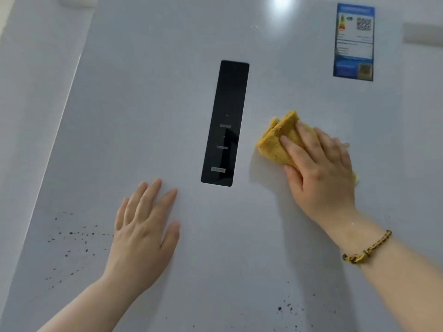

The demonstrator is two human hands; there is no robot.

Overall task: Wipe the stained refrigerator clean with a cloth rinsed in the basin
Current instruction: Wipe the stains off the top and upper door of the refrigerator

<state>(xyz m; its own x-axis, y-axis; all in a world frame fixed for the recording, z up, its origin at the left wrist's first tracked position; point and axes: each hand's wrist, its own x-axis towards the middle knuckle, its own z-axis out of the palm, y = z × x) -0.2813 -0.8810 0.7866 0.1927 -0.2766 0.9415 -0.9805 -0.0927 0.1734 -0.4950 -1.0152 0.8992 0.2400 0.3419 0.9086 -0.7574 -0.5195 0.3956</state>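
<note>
Hands flat, unclenched: left hand (143, 233) on glossy refrigerator (155, 92), right hand (321, 171) atop folded nubby yellow cloth (275, 142)

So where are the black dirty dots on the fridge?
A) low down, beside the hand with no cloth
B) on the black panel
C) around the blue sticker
A: the black specks sit low on the fridge door, right beside the bare left hand, and a few more show near the bottom right.
</note>
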